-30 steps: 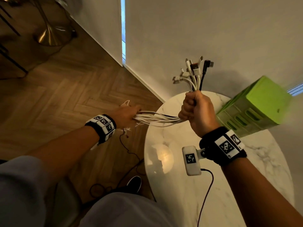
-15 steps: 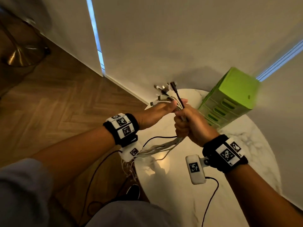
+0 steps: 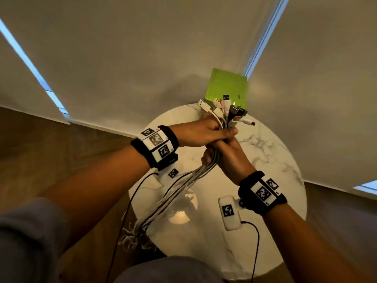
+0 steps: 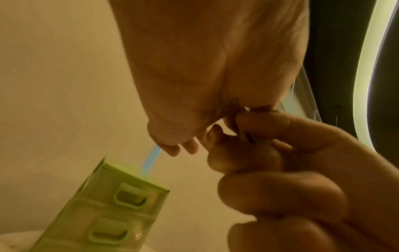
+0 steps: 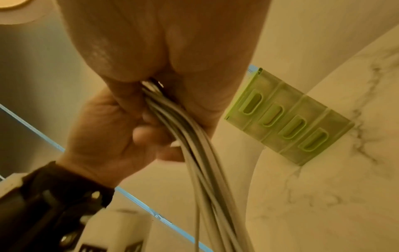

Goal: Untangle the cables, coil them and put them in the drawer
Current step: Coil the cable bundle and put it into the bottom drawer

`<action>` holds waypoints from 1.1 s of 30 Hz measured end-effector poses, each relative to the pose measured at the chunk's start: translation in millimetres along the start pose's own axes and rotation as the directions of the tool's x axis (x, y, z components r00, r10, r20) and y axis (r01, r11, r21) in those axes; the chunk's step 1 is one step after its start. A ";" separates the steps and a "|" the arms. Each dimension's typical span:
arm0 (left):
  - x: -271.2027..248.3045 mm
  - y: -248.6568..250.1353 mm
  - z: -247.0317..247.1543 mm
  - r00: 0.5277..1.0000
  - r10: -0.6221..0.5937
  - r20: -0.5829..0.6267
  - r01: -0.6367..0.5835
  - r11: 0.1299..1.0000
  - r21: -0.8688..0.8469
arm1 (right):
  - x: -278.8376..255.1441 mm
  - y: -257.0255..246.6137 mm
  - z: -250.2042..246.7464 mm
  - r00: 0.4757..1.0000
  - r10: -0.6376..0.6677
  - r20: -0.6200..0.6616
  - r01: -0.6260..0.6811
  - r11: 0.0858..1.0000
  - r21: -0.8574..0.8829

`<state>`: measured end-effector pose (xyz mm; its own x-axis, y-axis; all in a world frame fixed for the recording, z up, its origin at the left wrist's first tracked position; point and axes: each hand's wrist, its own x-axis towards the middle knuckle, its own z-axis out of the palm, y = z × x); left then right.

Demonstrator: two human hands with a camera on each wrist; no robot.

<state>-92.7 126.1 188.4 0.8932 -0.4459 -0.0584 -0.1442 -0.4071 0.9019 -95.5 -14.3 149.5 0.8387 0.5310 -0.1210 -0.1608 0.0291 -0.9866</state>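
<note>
Both hands meet above the far half of a round marble worktop (image 3: 271,152), closed around one bundle of cables (image 3: 183,181).

Right hand (image 3: 232,158): lower of the two, fingers curled round the bundle, grip tight on the cables. The right wrist view shows the grey-white strands (image 5: 194,153) leaving the palm and running down past the wristband.

Left hand (image 3: 201,132): sits on top of the right one, fingers wrapped over the bundle just below the plugs, thumb lying across toward the right. Its grip is also on the cables. In the left wrist view the fingers (image 4: 259,129) of both hands press together; the strands themselves are mostly hidden there.

Connector ends (image 3: 225,110): fan out above the left hand, a mix of white and black USB-type plugs pointing up and outward, one white plug sticking out to the right.

Loose tails: from under the right hand the strands hang down and to the left, over the near-left edge of the worktop, ending in a tangled clump (image 3: 132,236) below that edge.

Green drawer unit (image 3: 228,86): stands at the back of the worktop against the wall, directly behind the plugs. The right wrist view shows four stacked drawer fronts (image 5: 287,119) with slot handles, all pushed in.

Wrist cameras with marker tags sit on both forearms; thin black leads trail from them.
</note>
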 end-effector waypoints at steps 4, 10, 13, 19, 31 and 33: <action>17.5 0.2 1.9 1.000 -0.013 0.023 0.018 0.969 -0.244 | 1.5 -6.0 -10.4 0.995 0.057 -0.082 -0.051 0.996 0.074; -1.1 -57.7 52.2 0.946 -0.076 0.316 0.147 0.967 -0.209 | -0.5 -6.7 -36.1 0.978 0.113 -0.177 -0.092 0.988 0.123; -8.4 -74.1 83.1 0.928 -0.188 0.323 0.266 0.939 -0.218 | 2.7 -5.9 -46.2 0.976 0.123 -0.182 -0.101 0.987 0.125; -6.3 -76.1 93.1 0.944 -0.218 0.246 0.230 0.973 -0.021 | 13.6 -8.2 -61.0 0.981 0.135 -0.142 -0.112 0.982 0.155; -45.4 -124.9 96.5 0.961 -0.275 0.032 0.276 0.949 -0.155 | 33.2 -18.0 -93.7 0.959 0.264 -0.104 -0.220 0.924 0.313; -51.5 -126.5 94.3 0.960 -0.281 -0.009 0.277 0.951 -0.141 | 32.4 -17.0 -100.2 0.954 0.282 -0.097 -0.247 0.930 0.273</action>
<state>-160.6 125.4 37.0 0.9014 -0.3070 -0.3054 0.1702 -0.3975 0.9017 -13.4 -82.4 151.4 0.8058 0.4327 -0.4044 -0.4985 0.1268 -0.8576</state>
